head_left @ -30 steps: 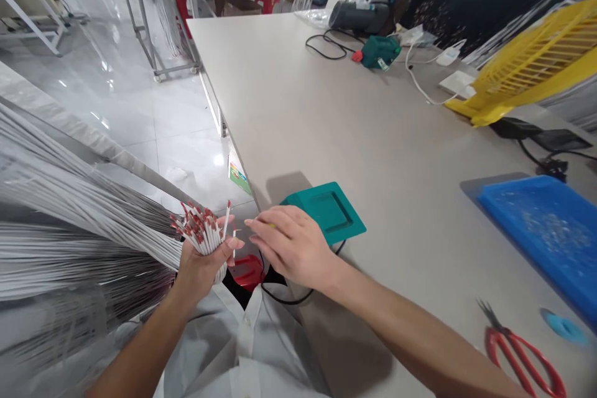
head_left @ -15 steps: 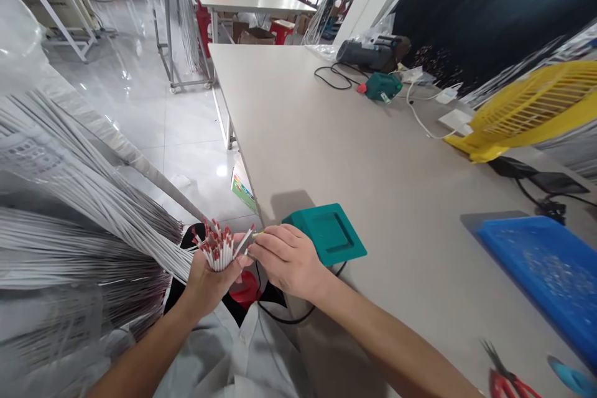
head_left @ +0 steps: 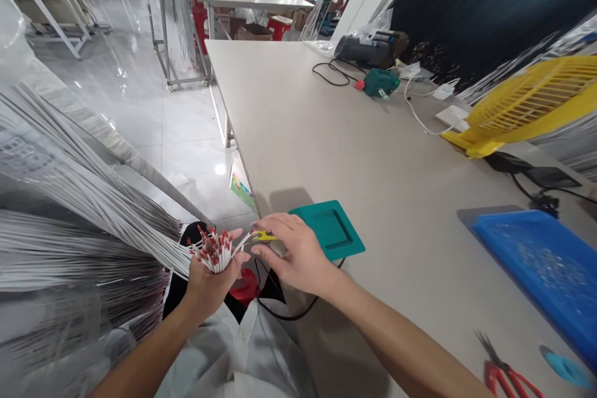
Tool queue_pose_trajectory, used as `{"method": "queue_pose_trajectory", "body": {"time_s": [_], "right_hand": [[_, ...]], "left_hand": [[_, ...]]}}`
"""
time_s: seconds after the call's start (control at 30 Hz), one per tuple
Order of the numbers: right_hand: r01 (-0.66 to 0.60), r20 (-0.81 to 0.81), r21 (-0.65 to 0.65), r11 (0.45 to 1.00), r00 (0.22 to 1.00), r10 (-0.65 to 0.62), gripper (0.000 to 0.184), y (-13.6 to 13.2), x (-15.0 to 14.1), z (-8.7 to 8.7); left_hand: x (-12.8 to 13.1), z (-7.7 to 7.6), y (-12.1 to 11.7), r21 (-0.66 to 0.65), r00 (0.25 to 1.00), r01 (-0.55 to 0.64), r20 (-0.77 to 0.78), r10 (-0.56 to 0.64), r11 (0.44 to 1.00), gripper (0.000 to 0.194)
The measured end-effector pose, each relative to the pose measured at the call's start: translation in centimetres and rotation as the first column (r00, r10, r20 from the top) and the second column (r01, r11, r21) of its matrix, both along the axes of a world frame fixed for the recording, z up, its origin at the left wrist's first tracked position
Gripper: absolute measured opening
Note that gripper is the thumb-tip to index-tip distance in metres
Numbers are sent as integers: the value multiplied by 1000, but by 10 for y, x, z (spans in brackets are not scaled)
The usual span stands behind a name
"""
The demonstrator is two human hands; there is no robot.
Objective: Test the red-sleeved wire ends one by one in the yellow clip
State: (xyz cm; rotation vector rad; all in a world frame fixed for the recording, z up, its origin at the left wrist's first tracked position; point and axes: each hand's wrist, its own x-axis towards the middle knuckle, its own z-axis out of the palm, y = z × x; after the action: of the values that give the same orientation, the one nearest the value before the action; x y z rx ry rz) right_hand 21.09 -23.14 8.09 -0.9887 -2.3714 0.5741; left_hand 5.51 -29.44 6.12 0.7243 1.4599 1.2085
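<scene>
My left hand [head_left: 215, 273] is wrapped round a thick bundle of white wires [head_left: 215, 252] with dark red tips, which point up out of the fist. One wire [head_left: 241, 240] is splayed out of the bundle towards my right hand [head_left: 295, 253]. Between the thumb and fingers of that hand shows a small yellow tool [head_left: 264, 236] with a dark spot. Its tip meets the end of the splayed wire; the rest of it is hidden by the hand. Just behind my right hand, a green box-shaped device [head_left: 333, 230] sits at the table edge.
The grey table [head_left: 317, 137] carries a blue tray [head_left: 536, 261] of small clear bits, red-handled scissors [head_left: 501, 370], a blue ring [head_left: 566, 368], a yellow fan [head_left: 527, 102] and another green device [head_left: 380, 83]. Long white wires [head_left: 93, 199] hang on a rack at left.
My right hand has come closer to the left one. The splayed wire has tipped over to the right, and more of the yellow tool shows at its end. The view has tilted up.
</scene>
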Motion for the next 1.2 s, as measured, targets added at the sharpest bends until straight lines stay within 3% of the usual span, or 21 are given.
{"method": "queue_pose_trajectory", "body": {"time_s": [0.07,0.17,0.27,0.37,0.6,0.8,0.97,1.2], "right_hand": [[-2,198,82,997,980,-14,29,6,7,3],[-100,508,123,987,861,24,25,11,11,5],[-162,652,160,974,758,19,17,14,11,4],[-163,671,161,973,742,13,17,20,12,2],[-153,640,-1,988,759,118,16,36,13,9],[-112,637,52,992,769,54,15,36,10,3],[-115,637,71,991,770,44,10,35,11,-1],[-130,643,103,986,765,33,31,33,13,0]], "left_hand": [[-1,0,2,-19,999,18,-29,-19,1000,43],[-2,-5,5,-16,995,47,-86,-48,999,37],[-3,-13,7,1,991,73,-112,-72,997,35],[-4,-21,9,19,988,112,-105,-110,993,36],[-3,-31,18,1,985,128,-113,-127,992,36],[1,-33,22,-16,974,182,-131,-182,983,36],[5,-28,24,-5,963,163,-218,-160,987,30],[9,-24,25,-41,966,156,-200,-161,987,31]]}}
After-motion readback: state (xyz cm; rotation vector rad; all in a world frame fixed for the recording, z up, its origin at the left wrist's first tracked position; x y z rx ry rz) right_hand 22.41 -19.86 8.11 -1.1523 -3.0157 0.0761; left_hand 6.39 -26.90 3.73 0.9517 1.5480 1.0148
